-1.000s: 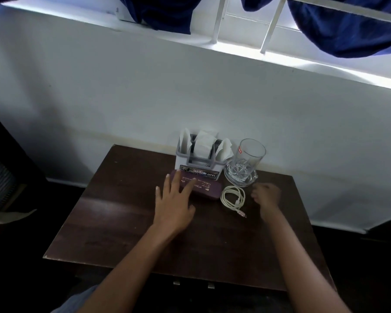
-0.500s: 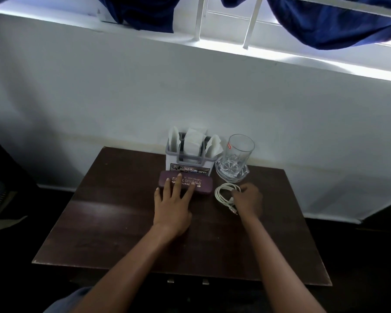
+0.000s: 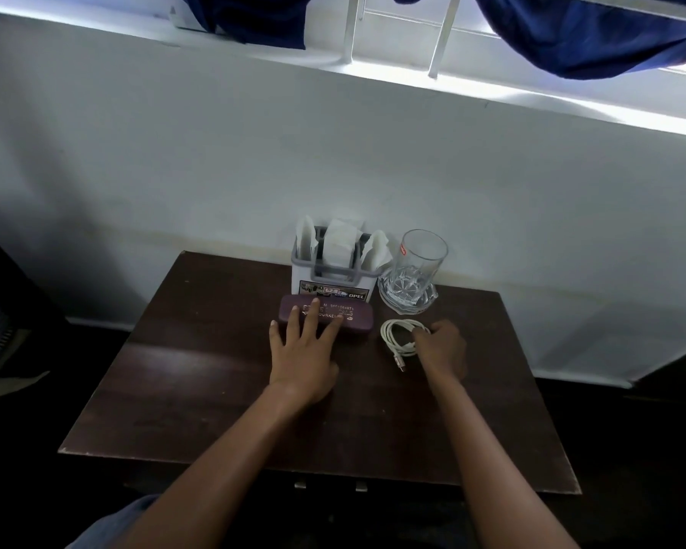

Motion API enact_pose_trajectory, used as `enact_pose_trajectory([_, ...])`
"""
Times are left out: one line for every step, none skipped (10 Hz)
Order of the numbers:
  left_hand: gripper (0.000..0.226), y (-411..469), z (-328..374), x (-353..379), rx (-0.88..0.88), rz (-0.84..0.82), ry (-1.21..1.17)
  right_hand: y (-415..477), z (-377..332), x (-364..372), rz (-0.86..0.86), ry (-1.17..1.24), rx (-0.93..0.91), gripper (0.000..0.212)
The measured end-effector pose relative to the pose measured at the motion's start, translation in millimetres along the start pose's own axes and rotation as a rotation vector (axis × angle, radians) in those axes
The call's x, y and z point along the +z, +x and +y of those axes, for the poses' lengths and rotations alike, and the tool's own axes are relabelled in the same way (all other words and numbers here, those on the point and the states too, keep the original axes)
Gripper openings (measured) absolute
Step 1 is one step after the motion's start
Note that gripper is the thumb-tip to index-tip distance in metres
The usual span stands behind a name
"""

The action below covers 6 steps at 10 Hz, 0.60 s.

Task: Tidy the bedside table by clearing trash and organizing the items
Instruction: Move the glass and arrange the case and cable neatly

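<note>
Head view: cable [image 3: 397, 338] reached, case [image 3: 355, 315] steadied on the surface [image 3: 199, 370]
Nearest, the left hand [image 3: 302, 350] is laid flat, fingers straight and spread, upon the maroon case; the right hand [image 3: 442, 348], brought in from the right within the last second, is curled at the white cable's edge, though a grip cannot be told. Tidying is judged nearly done, with caddy [image 3: 333, 285] and glass [image 3: 417, 267] ranged behind
</note>
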<state>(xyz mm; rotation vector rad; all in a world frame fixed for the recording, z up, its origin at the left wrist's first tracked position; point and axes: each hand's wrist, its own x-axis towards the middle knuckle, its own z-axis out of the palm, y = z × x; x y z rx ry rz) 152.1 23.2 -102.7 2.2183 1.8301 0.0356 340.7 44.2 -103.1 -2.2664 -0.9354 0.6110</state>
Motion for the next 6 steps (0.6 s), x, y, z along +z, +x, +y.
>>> enact_pose_trajectory([0.071, 0.8, 0.2, 0.2, -0.001, 0.000, -0.008, -0.5, -0.4, -0.2, 0.033, 0.012, 0.010, 0.026])
enact_pose_trajectory([0.071, 1.3, 0.8, 1.0, -0.001, 0.009, -0.011, -0.8, 0.4, 0.2, 0.043, 0.016, 0.019, 0.026])
enact_pose_trajectory([0.070, 1.6, 1.2, 1.8, -0.004, 0.026, -0.014, 1.4, 1.0, 0.7, -0.002, 0.002, 0.016, 0.034])
enact_pose_trajectory([0.068, 2.6, 0.4, -2.1, -0.016, 0.063, -0.040, 2.4, 1.5, -1.8, -0.014, 0.036, 0.037, 0.043])
enact_pose_trajectory([0.060, 0.7, -0.2, -7.1, -0.005, 0.139, -0.101, -7.1, 2.2, -7.1, 0.044, 0.064, 0.028, 0.039])
enact_pose_trajectory([0.044, -10.1, -2.2, -12.4, 0.003, 0.254, -0.152, -32.6, -2.0, -14.4, 0.039, 0.045, -0.119, 0.025])
